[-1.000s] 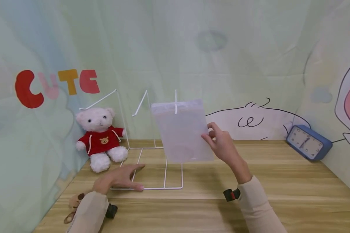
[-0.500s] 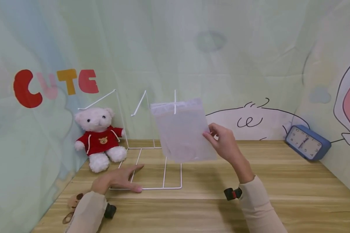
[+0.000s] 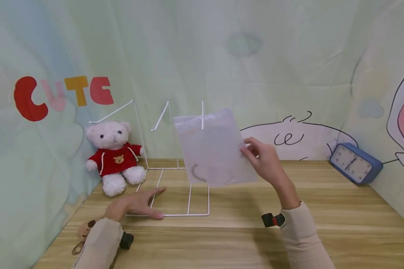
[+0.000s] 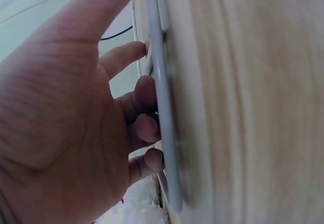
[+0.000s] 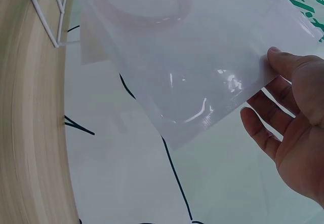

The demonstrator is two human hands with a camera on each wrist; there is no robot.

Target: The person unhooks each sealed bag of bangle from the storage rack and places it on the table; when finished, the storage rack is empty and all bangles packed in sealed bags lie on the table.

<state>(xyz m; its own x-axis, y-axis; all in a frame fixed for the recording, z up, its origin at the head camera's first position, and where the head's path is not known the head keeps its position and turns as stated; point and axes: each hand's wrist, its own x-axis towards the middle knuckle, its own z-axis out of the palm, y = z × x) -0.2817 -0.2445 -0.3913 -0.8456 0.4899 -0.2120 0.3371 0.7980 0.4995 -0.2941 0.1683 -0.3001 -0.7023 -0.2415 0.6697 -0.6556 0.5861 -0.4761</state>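
At rack prong (image 3: 202, 121): translucent bag (image 3: 215, 147), ring (image 5: 143, 22) inside; right grip (image 3: 265, 160) pinching bag, left grip (image 3: 138, 203) wide.

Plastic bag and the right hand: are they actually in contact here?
Touching. The right wrist view shows it: the right hand pinches the plastic bag at its edge, the thumb pressed on its face.

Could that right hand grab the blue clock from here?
Probably, with some stretch: nothing visible stands between the right hand and the blue clock. But that hand pinches the plastic bag, so it would likely have to let go first.
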